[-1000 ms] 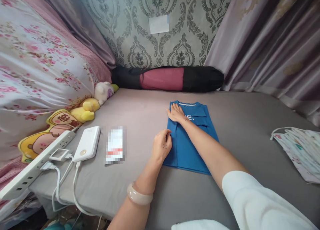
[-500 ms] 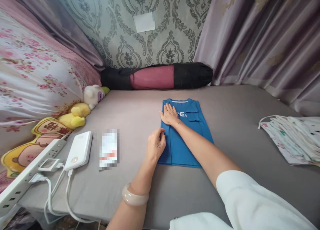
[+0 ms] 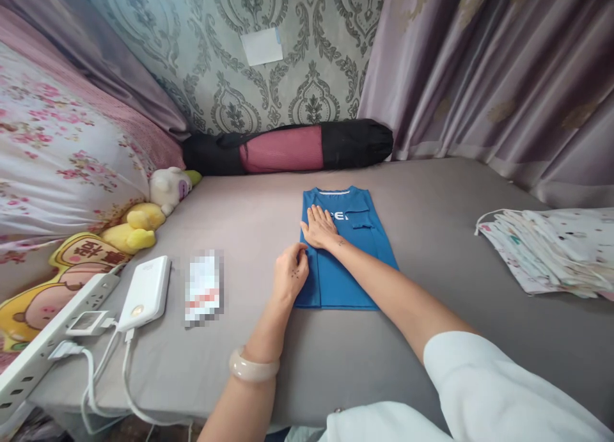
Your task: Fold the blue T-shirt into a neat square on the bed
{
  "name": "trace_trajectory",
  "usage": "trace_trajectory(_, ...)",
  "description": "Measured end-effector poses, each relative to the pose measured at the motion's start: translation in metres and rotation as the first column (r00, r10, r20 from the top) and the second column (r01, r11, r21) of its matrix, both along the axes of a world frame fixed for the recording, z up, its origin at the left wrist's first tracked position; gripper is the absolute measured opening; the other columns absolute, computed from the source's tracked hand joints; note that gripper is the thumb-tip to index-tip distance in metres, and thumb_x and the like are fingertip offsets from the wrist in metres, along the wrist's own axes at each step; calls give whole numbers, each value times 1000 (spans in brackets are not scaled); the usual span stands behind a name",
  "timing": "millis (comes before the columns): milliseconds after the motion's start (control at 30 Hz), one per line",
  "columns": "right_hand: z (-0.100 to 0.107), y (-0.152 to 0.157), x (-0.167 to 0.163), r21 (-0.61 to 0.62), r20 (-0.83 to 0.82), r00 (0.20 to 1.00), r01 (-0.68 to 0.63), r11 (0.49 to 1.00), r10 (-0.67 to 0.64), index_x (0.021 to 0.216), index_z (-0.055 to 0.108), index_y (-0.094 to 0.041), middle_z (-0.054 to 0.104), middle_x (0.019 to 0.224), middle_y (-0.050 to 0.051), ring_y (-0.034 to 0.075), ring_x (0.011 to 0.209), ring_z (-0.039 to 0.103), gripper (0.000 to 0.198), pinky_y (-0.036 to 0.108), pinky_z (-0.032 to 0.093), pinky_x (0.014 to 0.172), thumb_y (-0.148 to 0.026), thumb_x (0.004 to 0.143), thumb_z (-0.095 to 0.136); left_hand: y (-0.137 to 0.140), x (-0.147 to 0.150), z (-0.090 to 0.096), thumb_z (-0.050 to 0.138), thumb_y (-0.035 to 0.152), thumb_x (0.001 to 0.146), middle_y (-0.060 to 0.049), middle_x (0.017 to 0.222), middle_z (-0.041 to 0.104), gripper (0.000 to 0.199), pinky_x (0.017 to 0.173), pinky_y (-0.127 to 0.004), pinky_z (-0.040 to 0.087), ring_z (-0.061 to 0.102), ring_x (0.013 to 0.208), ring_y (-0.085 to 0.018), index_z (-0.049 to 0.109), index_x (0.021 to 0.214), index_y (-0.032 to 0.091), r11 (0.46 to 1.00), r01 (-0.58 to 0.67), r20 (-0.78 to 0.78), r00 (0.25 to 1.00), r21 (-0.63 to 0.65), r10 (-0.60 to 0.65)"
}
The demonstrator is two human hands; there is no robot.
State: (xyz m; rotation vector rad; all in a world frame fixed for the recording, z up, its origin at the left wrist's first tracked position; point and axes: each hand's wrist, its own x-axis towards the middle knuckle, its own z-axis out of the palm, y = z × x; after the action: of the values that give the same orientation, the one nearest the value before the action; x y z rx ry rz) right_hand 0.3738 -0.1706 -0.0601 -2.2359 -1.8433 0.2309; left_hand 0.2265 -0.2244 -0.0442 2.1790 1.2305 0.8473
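A blue shirt (image 3: 345, 272) with white lettering lies flat on the grey bed sheet, its sides folded inward and its neckline facing the far wall. My right hand (image 3: 320, 228) rests on its upper left part, palm down with the fingers stretched out, covering some of the letters. At the shirt's left edge, my left hand (image 3: 291, 272) is closed with curled fingers and pinches the edge of the cloth. The fingertips are partly hidden. A pale bangle (image 3: 254, 366) circles the left wrist.
A rolled mat in a black and pink bag (image 3: 283, 149) lies along the wall. To the left are plush toys (image 3: 132, 228), a power strip (image 3: 52, 336), a white power bank (image 3: 145, 292) and a blurred packet (image 3: 204, 288). Folded cloths (image 3: 551, 250) lie at right.
The view has shifted slightly. My right hand has slid a little way down the shirt toward me. The left hand keeps its place at the left edge.
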Motion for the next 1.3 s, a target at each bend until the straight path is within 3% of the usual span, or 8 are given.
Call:
trace_trajectory(200, 17, -7, 13, -80, -149, 987, -77, 994, 64, 151, 19, -4, 10, 158, 12, 22, 145, 5, 65, 38, 4, 117, -42, 99, 17, 2, -1, -4, 47, 19, 87, -5, 92, 73, 23, 82, -28, 49, 66, 88, -17, 66, 99, 20, 998, 39, -22, 999, 40, -39)
trace_trajectory(400, 31, -71, 47, -26, -68, 997, -48, 998, 47, 151, 19, -4, 10, 157, 12, 23, 145, 5, 67, 41, 4, 117, -46, 98, 15, -5, 2, -5, 50, 41, 91, -15, 138, 52, 49, 109, -39, 35, 47, 130, -23, 48, 132, 14, 977, 134, -133, 985, 168, -112)
trace_trajectory(567, 16, -120, 81, -1, 98, 993, 65, 998, -65, 149, 22, 0, 14, 156, 17, 26, 144, 8, 68, 45, 7, 117, -45, 97, 18, -18, 8, -8, 36, 49, 95, -14, 150, 37, 57, 115, -48, 23, 31, 140, -25, 38, 142, 15, 975, 211, -380, 909, 68, -170)
trace_trajectory(733, -4, -131, 88, 5, 148, 981, 123, 992, -122, 147, 27, 1, 19, 154, 19, 29, 143, 14, 68, 46, 12, 116, -46, 97, 20, -22, 14, -14, 32, 51, 96, -15, 153, 29, 62, 116, -49, 18, 21, 144, -27, 33, 145, 12, 973, 222, -513, 843, 57, -162)
trace_trajectory(900, -4, -131, 85, 6, 129, 983, 128, 992, -128, 147, 27, 0, 20, 155, 18, 28, 143, 15, 65, 45, 13, 116, -43, 98, 23, -23, 13, -11, 34, 49, 95, -16, 153, 30, 61, 115, -55, 16, 23, 143, -29, 33, 143, 13, 972, 226, -529, 834, 70, -156)
trace_trajectory(1000, 7, -142, 84, 25, 97, 988, 120, 993, -121, 145, 33, -4, 28, 152, 17, 26, 141, 23, 59, 42, 19, 115, -37, 97, 30, -25, 12, -5, 40, 44, 94, -17, 146, 42, 50, 112, -53, 20, 35, 136, -29, 43, 135, 15, 969, 202, -501, 859, 143, -105)
trace_trajectory(1133, 25, -166, 70, 114, 126, 976, 161, 980, -175, 125, 55, -12, 51, 132, 18, 30, 124, 45, 40, 40, 36, 103, -32, 93, 41, -28, 11, 1, 49, 38, 90, -14, 116, 61, 28, 94, -44, 38, 55, 109, -28, 59, 108, 17, 967, 96, -481, 876, 234, 30)
trace_trajectory(1300, 34, -177, 57, -20, 106, 959, 266, 964, -262, 117, 58, -18, 61, 113, 16, 29, 101, 61, 29, 37, 47, 83, -28, 94, 42, -29, 14, -1, 48, 31, 91, -10, 90, 64, 17, 74, -31, 42, 60, 88, -23, 58, 95, 19, 976, 30, -473, 878, 215, 77)
